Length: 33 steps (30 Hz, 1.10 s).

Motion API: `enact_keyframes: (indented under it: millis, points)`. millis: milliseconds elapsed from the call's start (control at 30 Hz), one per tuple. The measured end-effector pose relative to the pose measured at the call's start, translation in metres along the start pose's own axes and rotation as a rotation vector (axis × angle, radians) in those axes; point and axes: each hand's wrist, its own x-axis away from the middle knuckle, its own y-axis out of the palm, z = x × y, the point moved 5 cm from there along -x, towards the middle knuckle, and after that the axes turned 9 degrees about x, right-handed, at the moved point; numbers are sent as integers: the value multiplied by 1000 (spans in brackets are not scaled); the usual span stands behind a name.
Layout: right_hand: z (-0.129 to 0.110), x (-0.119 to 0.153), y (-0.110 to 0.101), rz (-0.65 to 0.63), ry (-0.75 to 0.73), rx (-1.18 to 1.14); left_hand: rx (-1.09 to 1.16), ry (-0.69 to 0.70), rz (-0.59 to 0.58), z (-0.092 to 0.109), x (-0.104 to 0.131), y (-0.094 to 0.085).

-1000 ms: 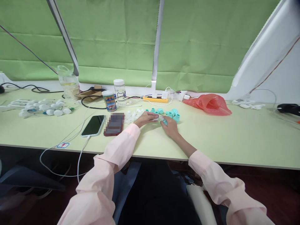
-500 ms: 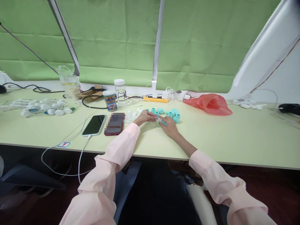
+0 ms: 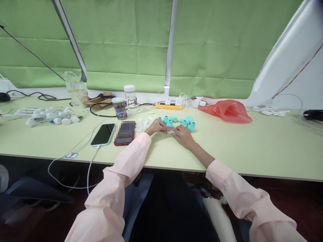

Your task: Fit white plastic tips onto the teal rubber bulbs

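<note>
My left hand [image 3: 158, 127] is closed in a pinch on a small translucent white piece [image 3: 171, 131] just above the table. My right hand [image 3: 184, 135] meets it from the right, fingertips bent together over a small teal piece that they mostly hide. Directly behind my hands stand several teal vase-shaped pieces [image 3: 169, 123], some upright and some lying on their sides. Left of my left hand lies a cluster of small clear and white plastic pieces [image 3: 143, 124].
Two phones, one white-edged [image 3: 103, 134] and one dark red [image 3: 125, 133], lie at left with a charging cable. Behind them are a printed cup [image 3: 119, 108] and a clear jar [image 3: 130, 98]. A yellow power strip [image 3: 168, 106] and a red plastic bag [image 3: 226, 111] lie farther back.
The view has shifted slightly. My right fingers have closed farther over the teal piece, which showed more before. My left hand keeps its pinch in nearly the same place.
</note>
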Motion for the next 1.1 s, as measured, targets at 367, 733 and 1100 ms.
enact_keyframes:
  millis: [367,733,1100]
  points:
    - [1,1,3,0,45,-75,108,45,113,-10,2,3]
    - [5,-1,1,46,150,-136,278,77,251,-16,2,10]
    - [16,-4,6,135,248,-209,339,111,277,-11,-5,16]
